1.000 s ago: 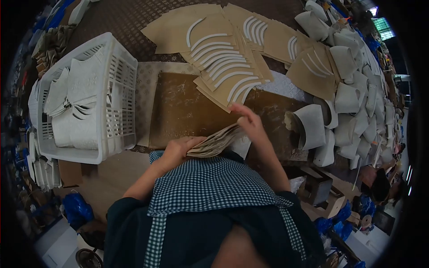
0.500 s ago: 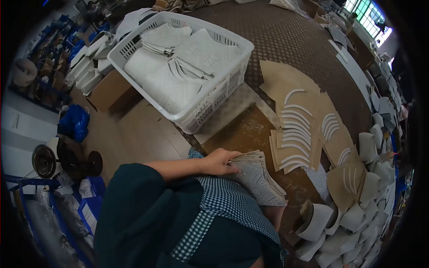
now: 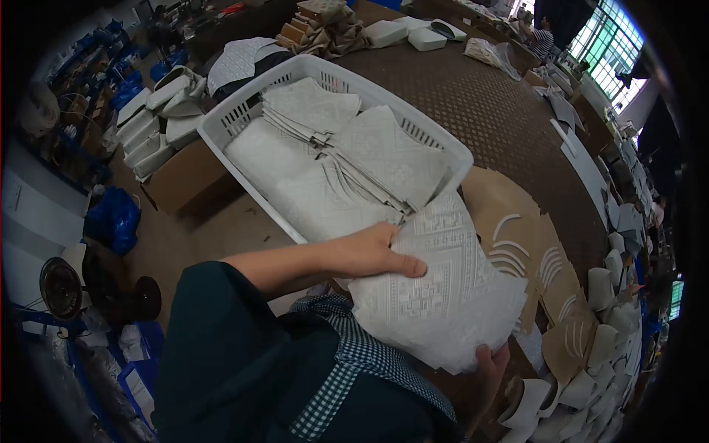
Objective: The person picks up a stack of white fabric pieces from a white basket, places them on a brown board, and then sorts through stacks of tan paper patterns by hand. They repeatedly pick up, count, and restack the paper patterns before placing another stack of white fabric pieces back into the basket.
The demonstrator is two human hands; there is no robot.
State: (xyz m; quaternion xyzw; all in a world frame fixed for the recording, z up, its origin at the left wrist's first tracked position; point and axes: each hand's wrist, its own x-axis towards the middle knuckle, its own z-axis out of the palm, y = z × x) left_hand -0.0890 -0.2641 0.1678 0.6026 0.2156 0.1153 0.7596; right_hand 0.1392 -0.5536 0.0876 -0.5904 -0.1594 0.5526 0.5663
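Note:
A stack of pale patterned sheets [image 3: 443,288] lies across the front of my body, its embossed face up. My left hand [image 3: 380,252] grips its upper left edge, with the thumb on top. At the lower right corner, my right hand [image 3: 491,373] holds the stack, thumb showing and the other fingers largely hidden. Just beyond is a white plastic basket [image 3: 461,159] containing several similar pale pieces [image 3: 391,151]. The far corner of the held stack overlaps the basket's near right side.
Brown sheets [image 3: 495,199] with curved white strips lie right of the basket. White curved pieces [image 3: 583,384] pile up at the lower right. A cardboard box [image 3: 185,177] stands left, near a blue bag [image 3: 114,218] and a fan [image 3: 60,288]. A person [image 3: 543,40] is far back.
The stack has been raised and turned so its broad face shows. My left hand has moved slightly right, and my right hand now shows at the lower corner. The view has shifted.

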